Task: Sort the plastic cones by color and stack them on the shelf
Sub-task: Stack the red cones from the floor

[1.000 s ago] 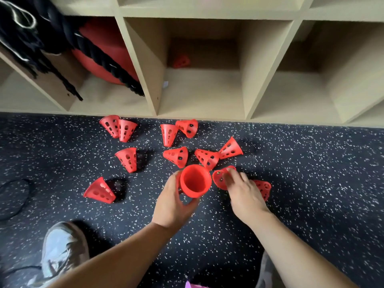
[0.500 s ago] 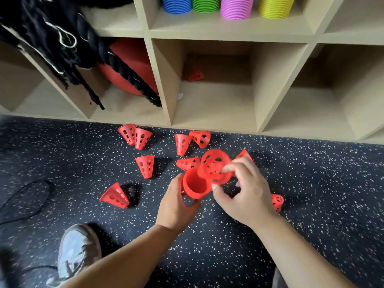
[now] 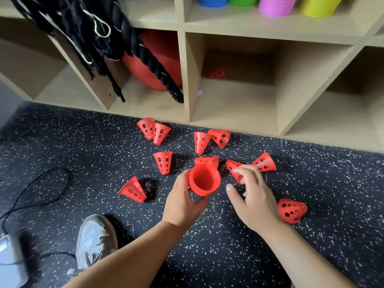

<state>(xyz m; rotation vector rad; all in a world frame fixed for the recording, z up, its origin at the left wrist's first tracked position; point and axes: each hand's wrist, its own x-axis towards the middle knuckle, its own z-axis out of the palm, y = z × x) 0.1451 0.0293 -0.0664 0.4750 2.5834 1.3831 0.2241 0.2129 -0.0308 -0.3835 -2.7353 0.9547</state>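
My left hand (image 3: 182, 204) grips a nested stack of red perforated cones (image 3: 204, 179), its open mouth facing me, just above the floor. My right hand (image 3: 253, 196) is beside it to the right, fingers spread and holding nothing, its fingertips at a red cone (image 3: 232, 165) lying on the floor. Several more loose red cones lie around: a pair (image 3: 153, 130) and another pair (image 3: 209, 138) near the shelf, one (image 3: 164, 162) standing inverted, one (image 3: 133, 190) at left, one (image 3: 265, 162) and one (image 3: 292, 209) at right. Another red cone (image 3: 217, 73) lies deep in the middle cubby.
The wooden cubby shelf (image 3: 185, 80) runs along the far side. Blue (image 3: 212, 1), green (image 3: 243, 1), pink (image 3: 276, 6) and yellow (image 3: 320, 6) stacks stand on its upper level. A red ball (image 3: 160, 61) and black ropes (image 3: 133, 38) fill the left cubby. My shoe (image 3: 95, 235) and a black cable (image 3: 41, 183) lie left.
The cone my right hand held over the stack is now nested in it. My right hand has let go and moved right toward another cone on the floor.
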